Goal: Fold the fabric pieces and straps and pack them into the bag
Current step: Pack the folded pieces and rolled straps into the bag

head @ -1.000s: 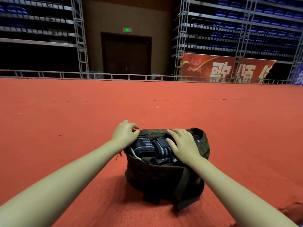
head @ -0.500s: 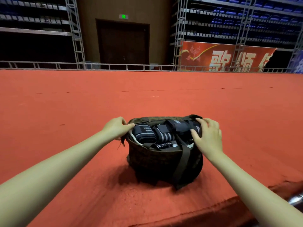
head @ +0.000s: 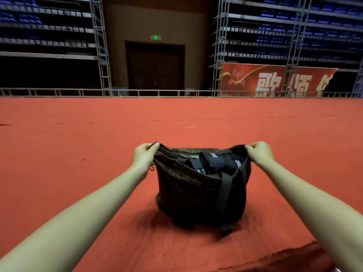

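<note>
While the bag (head: 200, 193) stands on the red carpet (head: 78, 144) at 6 o'clock, its rim is pinched at 9 o'clock by the left hand (head: 144, 157) and at 3 o'clock by the right hand (head: 259, 153); the rolled straps (head: 214, 161) lie inside; both ends are best drawn apart evenly, so that the mouth is flattened before closing.

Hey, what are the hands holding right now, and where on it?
Both hold the bag by its top rim: the left hand grips the left corner, the right hand the right corner.

bag (head: 196, 191) mouth open, rolled straps (head: 214, 163) filling it
</note>
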`<act>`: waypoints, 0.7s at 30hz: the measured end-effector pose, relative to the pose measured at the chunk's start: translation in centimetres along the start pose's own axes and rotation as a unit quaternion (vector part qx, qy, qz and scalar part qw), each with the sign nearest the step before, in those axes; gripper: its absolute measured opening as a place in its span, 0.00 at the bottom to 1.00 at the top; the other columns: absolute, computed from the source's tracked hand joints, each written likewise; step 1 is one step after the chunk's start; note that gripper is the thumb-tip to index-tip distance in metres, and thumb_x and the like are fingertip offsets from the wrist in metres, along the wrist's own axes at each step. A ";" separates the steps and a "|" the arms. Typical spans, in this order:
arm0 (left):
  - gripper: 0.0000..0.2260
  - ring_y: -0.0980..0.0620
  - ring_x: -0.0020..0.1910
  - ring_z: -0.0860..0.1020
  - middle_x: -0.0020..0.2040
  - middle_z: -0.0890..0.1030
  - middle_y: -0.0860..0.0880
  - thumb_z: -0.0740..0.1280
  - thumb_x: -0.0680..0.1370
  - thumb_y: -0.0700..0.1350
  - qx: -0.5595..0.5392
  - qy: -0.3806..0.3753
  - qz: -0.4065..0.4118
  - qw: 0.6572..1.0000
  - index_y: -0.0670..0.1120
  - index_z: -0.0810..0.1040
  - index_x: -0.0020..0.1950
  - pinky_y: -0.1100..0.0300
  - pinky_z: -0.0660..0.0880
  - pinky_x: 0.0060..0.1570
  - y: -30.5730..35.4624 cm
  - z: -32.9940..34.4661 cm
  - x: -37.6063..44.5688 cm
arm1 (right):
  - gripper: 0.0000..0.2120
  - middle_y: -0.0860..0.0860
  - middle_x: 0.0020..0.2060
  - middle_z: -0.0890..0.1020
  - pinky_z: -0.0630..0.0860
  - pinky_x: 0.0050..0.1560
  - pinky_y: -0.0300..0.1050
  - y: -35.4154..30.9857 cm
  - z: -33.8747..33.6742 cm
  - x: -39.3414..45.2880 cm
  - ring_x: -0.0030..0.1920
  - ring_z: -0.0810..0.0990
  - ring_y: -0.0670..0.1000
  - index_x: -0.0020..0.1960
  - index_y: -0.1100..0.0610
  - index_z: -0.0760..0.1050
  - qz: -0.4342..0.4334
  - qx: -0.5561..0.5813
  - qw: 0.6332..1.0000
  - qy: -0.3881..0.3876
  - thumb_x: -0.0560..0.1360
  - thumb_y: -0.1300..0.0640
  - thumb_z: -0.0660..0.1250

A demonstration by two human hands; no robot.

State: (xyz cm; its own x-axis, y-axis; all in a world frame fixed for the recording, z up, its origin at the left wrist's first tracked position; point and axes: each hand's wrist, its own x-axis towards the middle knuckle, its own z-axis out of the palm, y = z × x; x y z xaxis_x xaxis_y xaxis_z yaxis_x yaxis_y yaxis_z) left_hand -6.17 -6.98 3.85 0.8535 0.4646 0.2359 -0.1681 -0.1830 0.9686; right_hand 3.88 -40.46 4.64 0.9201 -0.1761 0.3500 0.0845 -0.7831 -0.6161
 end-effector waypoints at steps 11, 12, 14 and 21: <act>0.05 0.51 0.41 0.76 0.42 0.80 0.48 0.65 0.77 0.43 -0.027 0.085 0.063 0.994 0.46 0.81 0.48 0.54 0.74 0.44 3.1 -5.3 2.3 | 0.14 0.63 0.31 0.78 0.66 0.36 0.46 -2.8 -3.0 -1.6 0.35 0.74 0.53 0.36 0.63 0.79 -0.068 0.136 0.983 0.101 0.75 0.58 0.61; 0.05 0.50 0.43 0.77 0.44 0.80 0.48 0.65 0.77 0.44 -0.012 0.083 0.060 0.995 0.47 0.81 0.49 0.52 0.75 0.47 2.5 -5.9 2.0 | 0.14 0.64 0.33 0.79 0.67 0.36 0.47 -2.7 -2.4 -2.2 0.35 0.74 0.54 0.35 0.63 0.78 -0.066 0.136 0.983 0.100 0.74 0.58 0.61; 0.05 0.49 0.45 0.78 0.46 0.81 0.47 0.65 0.78 0.44 0.011 0.083 0.053 0.995 0.47 0.81 0.49 0.49 0.77 0.50 1.1 -7.0 1.1 | 0.13 0.62 0.35 0.82 0.71 0.40 0.48 -2.7 -1.1 -3.2 0.39 0.78 0.56 0.38 0.63 0.80 -0.055 0.154 0.981 0.105 0.75 0.59 0.61; 0.07 0.52 0.34 0.72 0.40 0.78 0.48 0.61 0.80 0.43 0.069 -0.010 0.075 0.995 0.47 0.79 0.51 0.60 0.71 0.33 0.7 -9.9 -1.0 | 0.12 0.60 0.48 0.83 0.74 0.51 0.51 -5.1 0.5 -4.0 0.52 0.79 0.61 0.47 0.63 0.81 0.014 0.226 0.967 0.115 0.78 0.59 0.60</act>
State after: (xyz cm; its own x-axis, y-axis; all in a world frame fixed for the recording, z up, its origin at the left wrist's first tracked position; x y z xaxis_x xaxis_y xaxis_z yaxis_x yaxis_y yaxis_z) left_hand -12.03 0.99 5.08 0.8337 0.4069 0.3734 -0.2254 -0.3666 0.9027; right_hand 0.00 -35.46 6.00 0.8197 -0.3616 0.4442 0.2669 -0.4450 -0.8548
